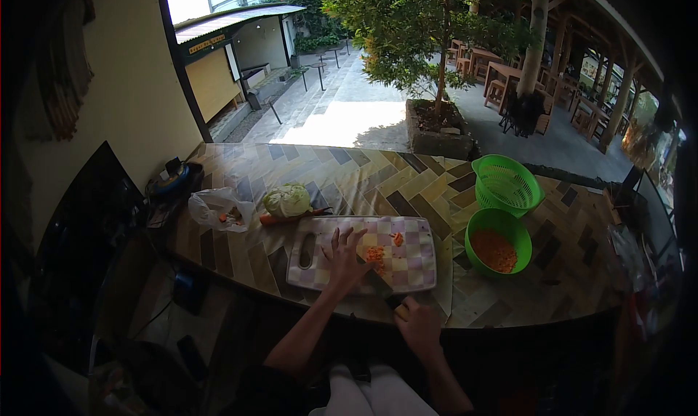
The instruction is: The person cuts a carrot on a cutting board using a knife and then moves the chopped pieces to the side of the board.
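My right hand [419, 324] grips a knife [393, 300] by its handle at the near edge of the checkered cutting board [342, 231]. The blade points up and left over the board, toward my other hand. Fingers spread, my left hand [347, 260] is over the middle of the board, beside a small heap of chopped carrot [374, 255]. A second little pile of carrot bits [397, 239] lies farther back. Behind the board rest a cabbage [286, 199] and a whole carrot [276, 218].
Right of the board, a green bowl [474, 252] holds chopped orange pieces, with a green colander [507, 180] behind it. A clear plastic bag [211, 209] with carrot pieces lies at the left. The table [327, 162] has a herringbone-patterned cover.
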Tool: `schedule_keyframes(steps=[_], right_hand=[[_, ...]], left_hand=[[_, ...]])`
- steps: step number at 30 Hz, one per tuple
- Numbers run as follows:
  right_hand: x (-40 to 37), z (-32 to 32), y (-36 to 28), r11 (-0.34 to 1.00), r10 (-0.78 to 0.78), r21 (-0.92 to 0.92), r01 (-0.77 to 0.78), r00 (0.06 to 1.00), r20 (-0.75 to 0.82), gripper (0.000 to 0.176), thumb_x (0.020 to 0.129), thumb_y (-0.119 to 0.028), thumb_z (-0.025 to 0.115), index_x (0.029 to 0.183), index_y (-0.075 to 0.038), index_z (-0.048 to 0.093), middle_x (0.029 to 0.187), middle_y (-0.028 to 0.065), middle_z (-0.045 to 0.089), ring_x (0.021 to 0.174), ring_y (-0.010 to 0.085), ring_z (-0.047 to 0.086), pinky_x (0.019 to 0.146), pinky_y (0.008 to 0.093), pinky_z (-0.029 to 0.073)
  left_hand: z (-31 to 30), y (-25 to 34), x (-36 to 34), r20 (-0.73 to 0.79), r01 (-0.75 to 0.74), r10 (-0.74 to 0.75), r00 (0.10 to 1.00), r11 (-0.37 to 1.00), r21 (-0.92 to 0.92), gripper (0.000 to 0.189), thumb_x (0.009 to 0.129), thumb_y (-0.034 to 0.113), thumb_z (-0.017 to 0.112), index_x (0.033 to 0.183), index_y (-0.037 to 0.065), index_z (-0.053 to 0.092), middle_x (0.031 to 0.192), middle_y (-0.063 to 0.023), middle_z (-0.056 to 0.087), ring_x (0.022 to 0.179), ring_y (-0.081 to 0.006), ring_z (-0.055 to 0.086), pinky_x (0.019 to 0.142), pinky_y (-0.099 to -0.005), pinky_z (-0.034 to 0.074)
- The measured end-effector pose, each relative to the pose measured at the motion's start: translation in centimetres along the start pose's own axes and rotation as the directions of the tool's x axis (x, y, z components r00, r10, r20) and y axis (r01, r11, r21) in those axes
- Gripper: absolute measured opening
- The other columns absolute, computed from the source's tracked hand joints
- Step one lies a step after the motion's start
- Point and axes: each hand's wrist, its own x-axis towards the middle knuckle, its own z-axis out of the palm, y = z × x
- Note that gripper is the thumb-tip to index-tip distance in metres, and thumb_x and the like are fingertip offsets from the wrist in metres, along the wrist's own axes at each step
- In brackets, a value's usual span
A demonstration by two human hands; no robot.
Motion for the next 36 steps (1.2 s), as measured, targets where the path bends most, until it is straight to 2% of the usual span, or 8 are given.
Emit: schedule_keyframes(steps=[7, 11, 14, 16, 19, 21, 25, 36], right_hand=[[0.1, 0.5, 2.4, 0.963, -0.007, 0.271, 0.004, 1.0, 0.009, 0.032, 0.08, -0.029, 0.07, 0.095, -0.001, 0.066, 0.084, 0.0211, 0.068, 0.08, 0.0379, 0.067, 0.071, 0.0439, 0.051], [0.4, 2.1, 4.4, 0.85, 0.09, 0.511, -0.123, 0.992, 0.089, 0.037, 0.084, -0.033, 0.069, 0.094, 0.002, 0.066, 0.077, 0.0157, 0.068, 0.07, 0.0262, 0.068, 0.066, 0.0369, 0.052], [0.4, 0.5, 3.9, 0.762, 0.174, 0.606, -0.227, 0.974, 0.145, 0.035, 0.087, -0.032, 0.068, 0.091, 0.002, 0.064, 0.068, 0.0075, 0.063, 0.06, 0.0158, 0.062, 0.057, 0.0313, 0.049], [0.4, 0.6, 4.7, 0.72, 0.213, 0.655, -0.231, 0.971, 0.108, 0.03, 0.088, -0.029, 0.067, 0.087, 0.001, 0.062, 0.062, 0.0029, 0.058, 0.052, 0.01, 0.056, 0.048, 0.0271, 0.045], [0.2, -1.3, 4.1, 0.461, 0.282, 0.817, -0.346, 0.93, 0.235, 0.027, 0.09, -0.028, 0.066, 0.083, -0.004, 0.057, 0.056, -0.0012, 0.051, 0.043, 0.0067, 0.047, 0.038, 0.0238, 0.035], [0.2, -2.0, 4.2, 0.456, 0.288, 0.826, -0.331, 0.933, 0.215, 0.025, 0.091, -0.027, 0.064, 0.083, -0.005, 0.055, 0.056, -0.0021, 0.049, 0.041, 0.0052, 0.044, 0.036, 0.0225, 0.032], [0.3, -2.8, 4.6, 0.459, 0.293, 0.826, -0.327, 0.934, 0.206, 0.025, 0.092, -0.027, 0.063, 0.084, -0.006, 0.053, 0.055, -0.0024, 0.048, 0.039, 0.0047, 0.042, 0.034, 0.0224, 0.031], [0.7, -2.5, 4.7, 0.465, 0.268, 0.811, -0.354, 0.93, 0.252, 0.026, 0.091, -0.028, 0.064, 0.084, -0.005, 0.053, 0.056, -0.0015, 0.05, 0.04, 0.0049, 0.044, 0.035, 0.0222, 0.032]], left_hand=[[-1.2, 1.3, 1.7, -0.255, -0.17, 0.147, 0.956, 0.983, -0.069, 0.016, 0.076, 0.019, 0.076, 0.091, 0.014, 0.073, 0.108, -0.0022, 0.062, 0.114, -0.0276, 0.048, 0.104, -0.0544, 0.026], [-2.4, 3.2, 2.2, -0.394, -0.25, 0.158, 0.906, 0.948, -0.195, 0.012, 0.079, 0.006, 0.069, 0.09, 0.01, 0.073, 0.101, -0.0066, 0.064, 0.104, -0.0285, 0.056, 0.098, -0.0455, 0.037], [-1.5, 2.3, 3.5, -0.271, -0.227, 0.125, 0.954, 0.894, -0.386, 0.018, 0.079, -0.001, 0.065, 0.094, 0.006, 0.072, 0.101, -0.0114, 0.065, 0.098, -0.0319, 0.061, 0.088, -0.0396, 0.046], [0.3, 0.7, 5.1, -0.143, -0.288, 0.252, 0.957, 0.885, -0.367, 0.022, 0.077, -0.003, 0.067, 0.096, 0.004, 0.071, 0.098, -0.0131, 0.066, 0.093, -0.0308, 0.064, 0.083, -0.0373, 0.049], [2.6, -0.3, 7.3, 0.055, -0.41, 0.458, 0.887, 0.838, -0.361, 0.024, 0.073, -0.004, 0.07, 0.097, 0.003, 0.07, 0.102, -0.0131, 0.066, 0.098, -0.0306, 0.063, 0.086, -0.0378, 0.049], [3.4, -0.2, 8.2, 0.146, -0.499, 0.59, 0.794, 0.771, -0.396, 0.026, 0.072, -0.006, 0.07, 0.095, 0.003, 0.07, 0.106, -0.0136, 0.066, 0.104, -0.0323, 0.06, 0.089, -0.0396, 0.049], [4.1, 0.4, 9.7, 0.308, -0.514, 0.628, 0.715, 0.771, -0.377, 0.021, 0.072, 0.0, 0.072, 0.092, 0.006, 0.071, 0.101, -0.0111, 0.066, 0.103, -0.0311, 0.059, 0.091, -0.0397, 0.046], [3.3, 0.0, 11.0, 0.354, -0.706, 0.711, 0.607, 0.687, -0.17, 0.011, 0.079, 0.017, 0.069, 0.089, 0.013, 0.071, 0.097, -0.0054, 0.065, 0.102, -0.025, 0.056, 0.094, -0.0404, 0.037]])
